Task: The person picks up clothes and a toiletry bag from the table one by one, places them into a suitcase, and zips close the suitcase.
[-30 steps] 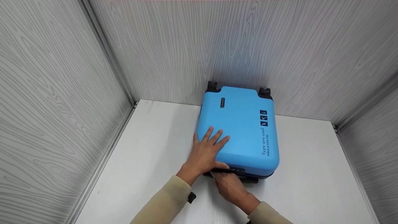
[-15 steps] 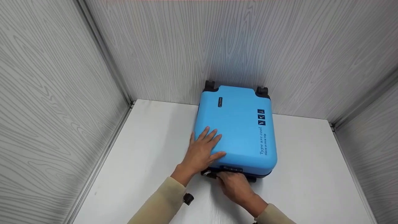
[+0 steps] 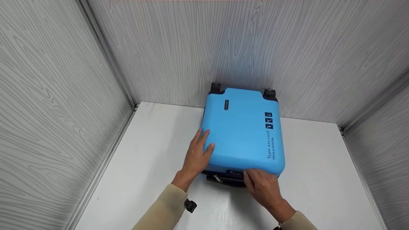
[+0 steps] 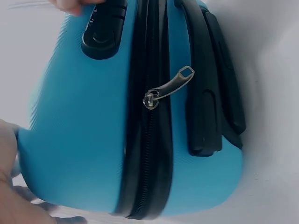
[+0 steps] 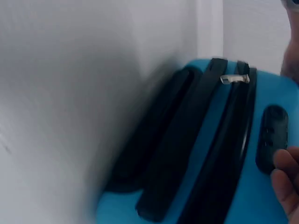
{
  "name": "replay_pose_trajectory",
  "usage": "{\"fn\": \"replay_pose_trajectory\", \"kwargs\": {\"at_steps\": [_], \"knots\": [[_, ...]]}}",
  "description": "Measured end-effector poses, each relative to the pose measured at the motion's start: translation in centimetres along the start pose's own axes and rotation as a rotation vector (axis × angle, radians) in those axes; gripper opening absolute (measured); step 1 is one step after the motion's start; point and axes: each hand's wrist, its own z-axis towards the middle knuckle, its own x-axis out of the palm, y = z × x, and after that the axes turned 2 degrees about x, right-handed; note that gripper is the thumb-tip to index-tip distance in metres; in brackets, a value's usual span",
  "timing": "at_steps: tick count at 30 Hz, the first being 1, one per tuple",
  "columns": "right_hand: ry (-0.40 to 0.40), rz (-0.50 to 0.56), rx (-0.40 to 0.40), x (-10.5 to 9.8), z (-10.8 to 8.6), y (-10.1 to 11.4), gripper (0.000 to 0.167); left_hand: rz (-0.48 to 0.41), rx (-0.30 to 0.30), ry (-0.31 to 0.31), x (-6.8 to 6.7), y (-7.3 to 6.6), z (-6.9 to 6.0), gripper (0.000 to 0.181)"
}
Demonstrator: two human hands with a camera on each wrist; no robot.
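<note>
A light blue hard-shell suitcase (image 3: 243,134) lies flat in the head view, wheels towards the back wall. My left hand (image 3: 195,156) rests on its near left edge, fingers fairly straight. At the near side, my right hand (image 3: 263,187) has its fingers bent beside the black combination lock (image 3: 235,173). In the right wrist view its fingertips (image 5: 284,161) are at one end of the lock, with nothing visible between them. A metal zipper pull (image 4: 175,85) sits on the black zipper band (image 4: 147,154), left of the lock in the head view. The black carry handle (image 4: 203,93) runs alongside.
Black wheels (image 3: 215,88) stick out at the suitcase's far end, close to the grey wood-grain back wall (image 3: 179,57). White tabletop (image 3: 153,143) extends on both sides. Side walls (image 3: 48,111) enclose it left and right.
My right hand has moved right along the near side, from beneath the lock to its right end. My left hand has slid left to the suitcase's edge. The zipper pull has come into view.
</note>
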Motion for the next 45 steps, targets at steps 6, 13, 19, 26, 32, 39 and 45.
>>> {"fn": "replay_pose_trajectory", "kwargs": {"at_steps": [6, 13, 19, 26, 32, 39, 45], "knots": [[-0.182, -0.078, 0.091, -1.5, 1.0, -2.5, 0.022, -0.144, -0.155, 0.028, 0.2, 1.2, 0.0, 0.077], [-0.081, -0.052, 0.282, -2.2, 1.6, -4.7, 0.032, -0.242, -0.267, 0.012, 0.6, 2.2, -0.2, 0.092], [0.105, 0.078, 0.522, -2.1, 2.2, -5.3, 0.053, -0.276, -0.257, 0.005, 0.9, 2.4, -0.5, 0.089], [0.218, 0.122, 0.657, -1.9, 2.3, -5.5, 0.058, -0.283, -0.242, -0.02, 1.2, 2.0, -0.7, 0.085], [0.243, 0.13, 0.676, -1.9, 2.2, -5.7, 0.06, -0.287, -0.222, -0.041, 1.5, 1.7, -0.9, 0.081], [0.226, 0.15, 0.686, -1.9, 2.1, -6.0, 0.059, -0.282, -0.158, -0.035, 1.6, 1.7, -1.2, 0.072], [0.21, 0.144, 0.687, -2.0, 1.8, -5.6, 0.059, -0.257, -0.216, 0.04, 0.5, 0.9, -0.5, 0.071]]}}
